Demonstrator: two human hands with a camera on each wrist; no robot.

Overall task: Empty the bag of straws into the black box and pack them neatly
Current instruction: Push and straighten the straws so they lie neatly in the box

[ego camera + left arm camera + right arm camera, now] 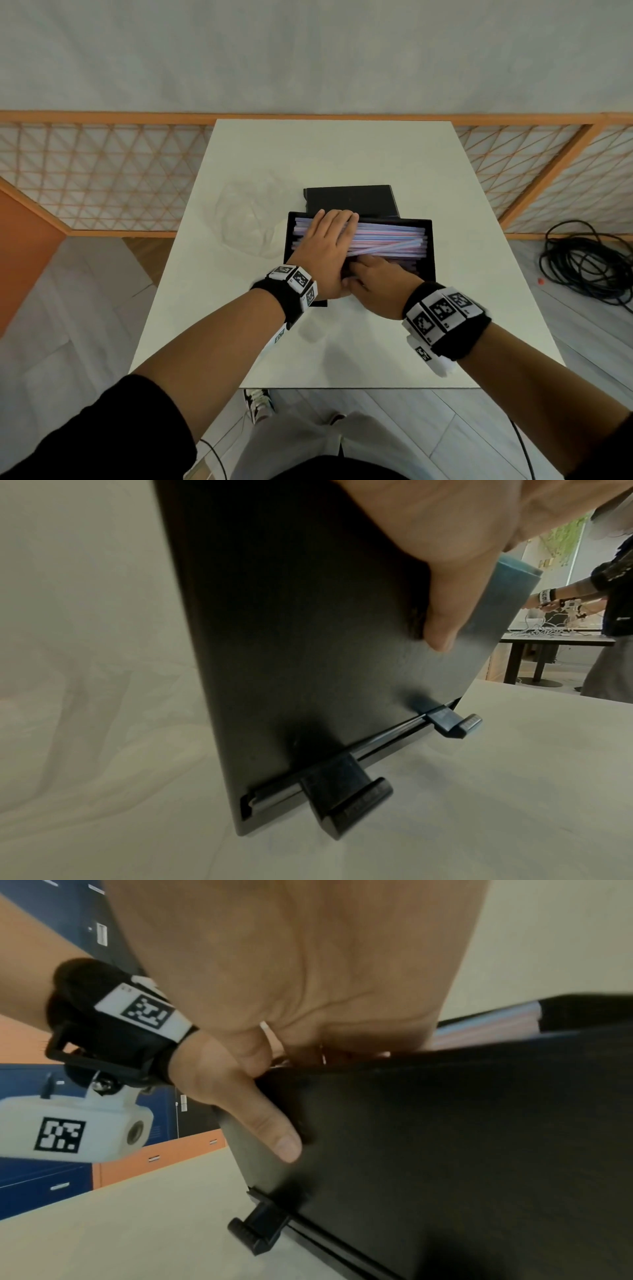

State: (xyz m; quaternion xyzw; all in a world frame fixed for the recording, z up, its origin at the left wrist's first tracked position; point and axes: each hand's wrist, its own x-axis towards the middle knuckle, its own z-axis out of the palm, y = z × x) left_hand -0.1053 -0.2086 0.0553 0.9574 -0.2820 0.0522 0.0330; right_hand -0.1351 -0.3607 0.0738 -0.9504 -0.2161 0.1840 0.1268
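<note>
The open black box (430,246) sits mid-table, filled with pastel straws (387,240) lying left to right. My left hand (325,240) lies flat on the straws' left part with straight fingers. Its thumb (441,626) rests against the outside of the box's front wall (308,642), above two latches (342,799). My right hand (373,281) is at the box's near edge; its fingers reach over the wall into the box, their tips hidden under my left hand. Straw ends (489,1023) show above the rim. The empty clear bag (246,219) lies crumpled left of the box.
The black lid (352,200) lies just behind the box. An orange lattice fence (102,178) runs behind the white table (376,342). A black cable coil (589,263) lies on the floor to the right. Another person (613,601) works at a far table.
</note>
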